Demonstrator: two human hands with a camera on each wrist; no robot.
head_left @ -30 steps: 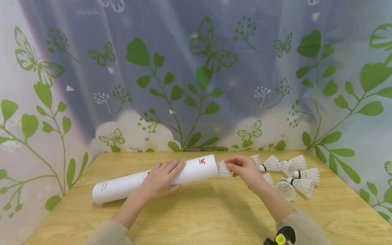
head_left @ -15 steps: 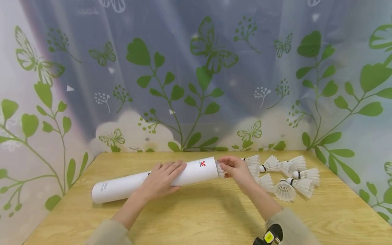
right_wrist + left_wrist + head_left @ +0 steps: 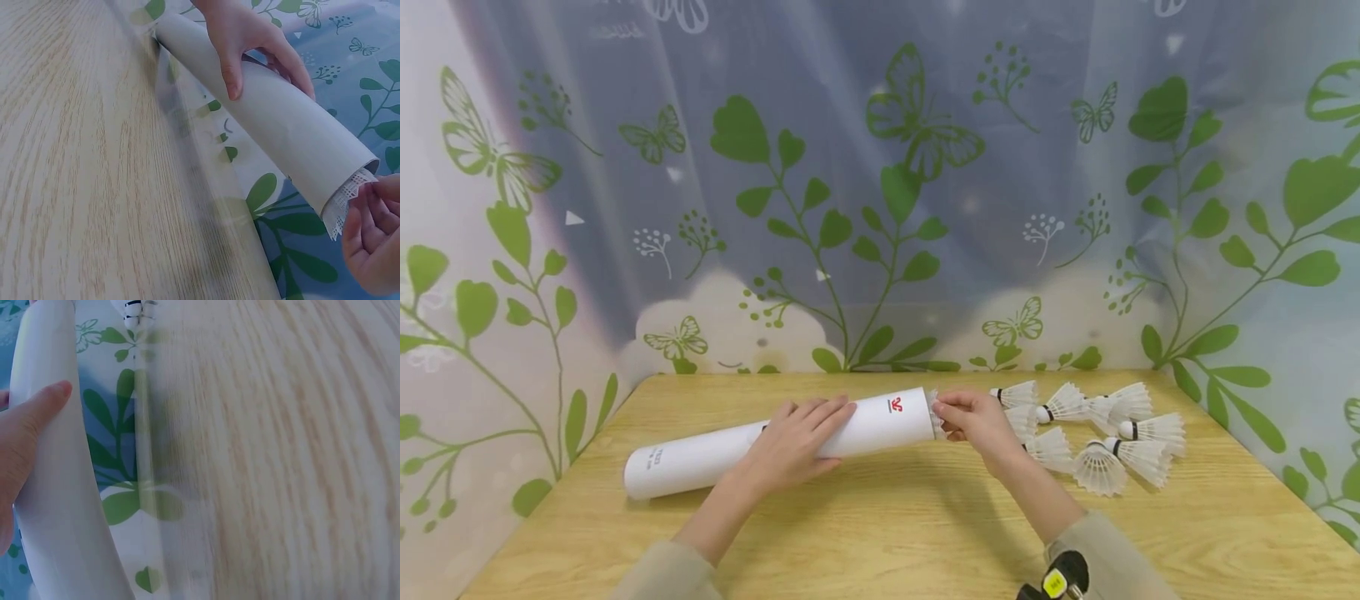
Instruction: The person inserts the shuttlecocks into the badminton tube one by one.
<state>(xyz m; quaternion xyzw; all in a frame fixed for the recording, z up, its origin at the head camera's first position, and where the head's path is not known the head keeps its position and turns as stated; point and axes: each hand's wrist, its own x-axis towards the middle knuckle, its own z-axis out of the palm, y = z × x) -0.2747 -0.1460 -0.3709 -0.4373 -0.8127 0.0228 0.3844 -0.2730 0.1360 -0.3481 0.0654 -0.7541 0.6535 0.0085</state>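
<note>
A long white shuttlecock tube (image 3: pixel 692 457) with a red logo lies slanted over the table, its right end the higher one. My left hand (image 3: pixel 797 437) grips it around the middle, and the left wrist view shows the thumb (image 3: pixel 53 400) along its side. At the tube's right mouth, my right hand (image 3: pixel 981 427) pinches the feathered skirt of a shuttlecock (image 3: pixel 344 203). Most of that shuttlecock sits inside the tube; only the skirt's rim sticks out. Its cork end is hidden.
Several white shuttlecocks (image 3: pixel 1141 462) with black bands lie loosely grouped at the right of the wooden table (image 3: pixel 880 533), close beyond my right hand. A patterned curtain (image 3: pixel 820 192) with green leaves and butterflies hangs behind the table's back edge.
My right hand has moved left, pushing the shuttlecock deeper into the tube, so less of its skirt shows. The tube's right end has dipped slightly. My left hand keeps its hold.
</note>
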